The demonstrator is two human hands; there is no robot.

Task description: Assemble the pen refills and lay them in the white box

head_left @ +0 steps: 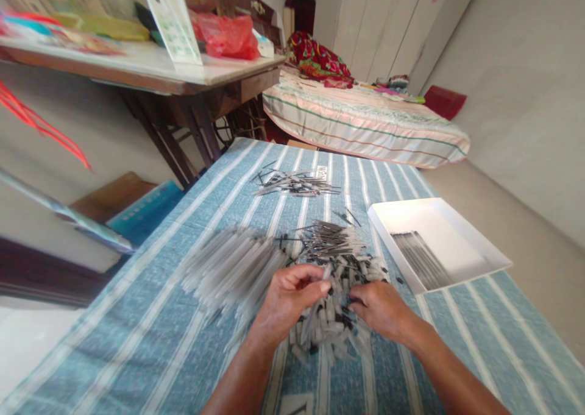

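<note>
Over the blurred tube pile [329, 317], both hands [338, 302] pinch small, indistinct pieces.

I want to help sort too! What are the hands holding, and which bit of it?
The left hand pinches a small clear tube near its lower end. The right hand rests on the pile of tubes; its grip is hidden.

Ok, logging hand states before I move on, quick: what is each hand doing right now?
Left hand: fingers curled shut on a clear plastic tube, pinched at its tip.
Right hand: fingers bent into the pile of tubes; its grip cannot be told.
</note>
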